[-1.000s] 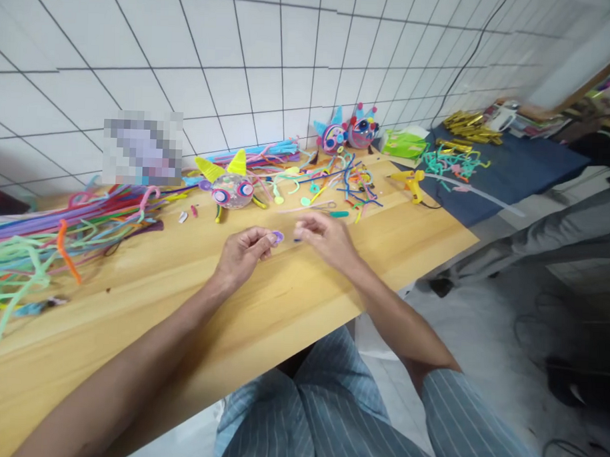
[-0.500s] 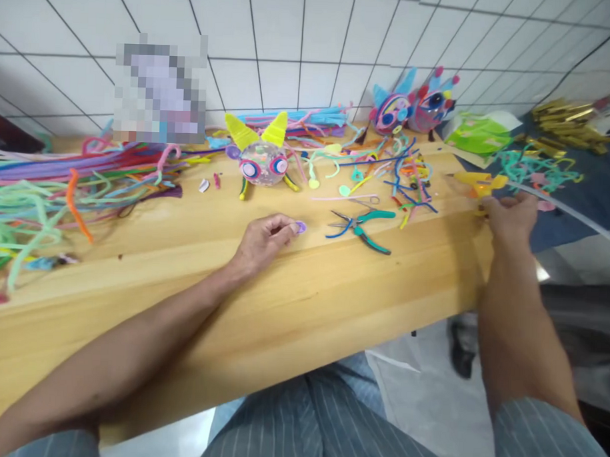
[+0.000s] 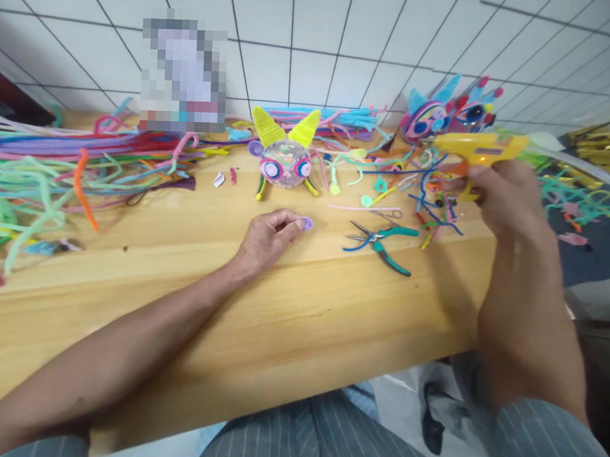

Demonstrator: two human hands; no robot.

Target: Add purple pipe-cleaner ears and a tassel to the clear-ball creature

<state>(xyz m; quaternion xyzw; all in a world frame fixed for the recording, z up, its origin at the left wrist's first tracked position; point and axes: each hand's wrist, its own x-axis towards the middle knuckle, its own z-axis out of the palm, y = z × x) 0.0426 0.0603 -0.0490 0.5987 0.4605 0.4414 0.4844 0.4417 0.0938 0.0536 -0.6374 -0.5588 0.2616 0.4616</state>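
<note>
My left hand pinches a small purple disc between thumb and fingertips, just over the wooden table. At the right, my right hand grips a yellow glue gun, raised off the surface with its nozzle pointing left. Behind my left hand stands a clear round figure with yellow ears, ringed eyes and a purple coil on its left side. Between my hands lie open green-handled pliers with a blue stem across the jaws.
Pipe cleaners are heaped at the left. Scissors and cut pieces lie beyond the pliers. Two finished-looking figures stand by the tiled wall. Teal scraps rest on a dark cloth at the right, near gold strips.
My right hand has lifted the yellow glue gun up from the table's right side and turned it leftward. My left hand keeps its pinch on the purple disc. The view has shifted slightly.
</note>
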